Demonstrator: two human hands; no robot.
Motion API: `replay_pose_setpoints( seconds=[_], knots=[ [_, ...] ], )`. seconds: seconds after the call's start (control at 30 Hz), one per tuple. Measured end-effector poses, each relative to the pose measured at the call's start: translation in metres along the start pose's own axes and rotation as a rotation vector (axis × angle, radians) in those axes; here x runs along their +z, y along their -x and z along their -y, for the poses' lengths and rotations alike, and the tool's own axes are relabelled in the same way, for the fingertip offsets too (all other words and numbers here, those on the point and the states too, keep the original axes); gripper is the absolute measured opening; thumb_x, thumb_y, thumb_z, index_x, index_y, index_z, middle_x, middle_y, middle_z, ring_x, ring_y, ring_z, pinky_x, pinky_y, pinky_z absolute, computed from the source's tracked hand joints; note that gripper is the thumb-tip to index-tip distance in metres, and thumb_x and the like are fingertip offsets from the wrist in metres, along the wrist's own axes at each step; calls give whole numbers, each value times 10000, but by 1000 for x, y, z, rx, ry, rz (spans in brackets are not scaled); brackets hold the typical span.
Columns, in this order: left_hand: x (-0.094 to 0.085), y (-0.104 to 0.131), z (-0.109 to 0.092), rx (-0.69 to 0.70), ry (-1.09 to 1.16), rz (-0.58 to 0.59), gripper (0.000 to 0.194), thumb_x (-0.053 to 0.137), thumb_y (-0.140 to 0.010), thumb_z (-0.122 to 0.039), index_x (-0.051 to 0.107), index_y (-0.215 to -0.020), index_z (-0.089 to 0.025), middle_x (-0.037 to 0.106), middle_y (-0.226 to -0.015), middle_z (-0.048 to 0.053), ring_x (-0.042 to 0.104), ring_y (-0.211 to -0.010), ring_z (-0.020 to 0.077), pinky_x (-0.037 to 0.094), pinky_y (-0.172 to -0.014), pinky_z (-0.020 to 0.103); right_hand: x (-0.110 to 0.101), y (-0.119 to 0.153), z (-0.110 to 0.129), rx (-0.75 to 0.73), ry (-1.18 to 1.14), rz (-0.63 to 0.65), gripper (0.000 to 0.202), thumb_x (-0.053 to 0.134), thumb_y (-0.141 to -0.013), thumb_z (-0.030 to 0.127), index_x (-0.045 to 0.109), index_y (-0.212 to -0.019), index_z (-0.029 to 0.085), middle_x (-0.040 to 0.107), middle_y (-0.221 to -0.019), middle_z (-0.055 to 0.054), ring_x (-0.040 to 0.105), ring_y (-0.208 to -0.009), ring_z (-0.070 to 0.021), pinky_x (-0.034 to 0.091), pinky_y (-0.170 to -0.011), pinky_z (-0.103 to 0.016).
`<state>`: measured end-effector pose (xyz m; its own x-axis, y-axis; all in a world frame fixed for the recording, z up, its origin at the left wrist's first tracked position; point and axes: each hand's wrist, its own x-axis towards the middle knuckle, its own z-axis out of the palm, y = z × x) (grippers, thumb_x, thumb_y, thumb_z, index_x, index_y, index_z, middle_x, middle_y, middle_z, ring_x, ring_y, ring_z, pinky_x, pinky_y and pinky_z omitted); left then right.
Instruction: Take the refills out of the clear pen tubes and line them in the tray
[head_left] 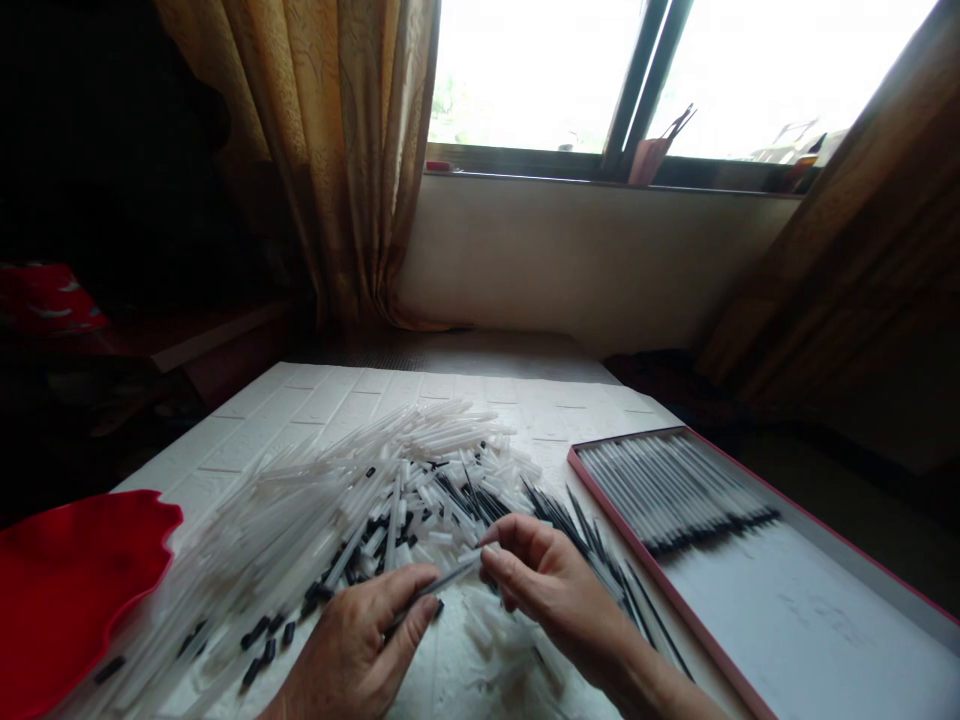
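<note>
Between thumb and fingers, my left hand [367, 635] is closed around a slim pen [451, 576] with a dark core in a clear barrel. The pen slants up to the right. At its whitish far end, my right hand [551, 580] has thumb and forefinger pinched together; whether a separate small cap sits there is hidden. Beyond the hands lies a heap of clear plastic tubes [322, 500]. Small black plugs [268, 650] and short white pieces [439, 550] are scattered near my left hand. Thin dark pen refills [487, 503] lie behind my right hand.
A shallow pink-rimmed tray [628, 565] on the right holds a row of filled pens [667, 490]. At the left edge is a red scalloped dish [67, 590]. The white brick-patterned table [300, 405] stands before a window [540, 80] with gold curtains [360, 130].
</note>
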<state>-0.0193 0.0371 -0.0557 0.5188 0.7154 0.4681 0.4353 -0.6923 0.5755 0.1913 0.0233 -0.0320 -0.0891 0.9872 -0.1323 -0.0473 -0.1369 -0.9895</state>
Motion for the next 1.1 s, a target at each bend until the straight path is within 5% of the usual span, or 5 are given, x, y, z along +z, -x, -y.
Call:
replay_pose_setpoints(
  seconds=[0.17,0.33,1.1],
  knots=[
    [1,2,4,25,-80,92,211,517,-948,-229,672,-1080,-283,785,-927,-12,758,-822,140,549,-753,152,-10,1,-4,9,198,130,193,670,-772,321,718,-852,152,608,-659,16,527,-542,-97,415,-535,-211],
    [0,1,3,51,-107,203,231,470,-955,-229,679,-1046,-263,761,-823,3,749,-741,152,558,-680,168,-22,1,-4,86,318,289,204,618,-829,308,740,-820,145,666,-676,-7,496,-482,-72,375,-479,-177],
    [6,9,3,2,-29,129,247,459,-972,-309,702,-962,-265,750,-750,19,730,-677,155,562,-657,174,-17,1,-18,126,380,295,225,567,-862,294,719,-779,150,596,-579,18,442,-452,-73,321,-430,-165]
  ],
)
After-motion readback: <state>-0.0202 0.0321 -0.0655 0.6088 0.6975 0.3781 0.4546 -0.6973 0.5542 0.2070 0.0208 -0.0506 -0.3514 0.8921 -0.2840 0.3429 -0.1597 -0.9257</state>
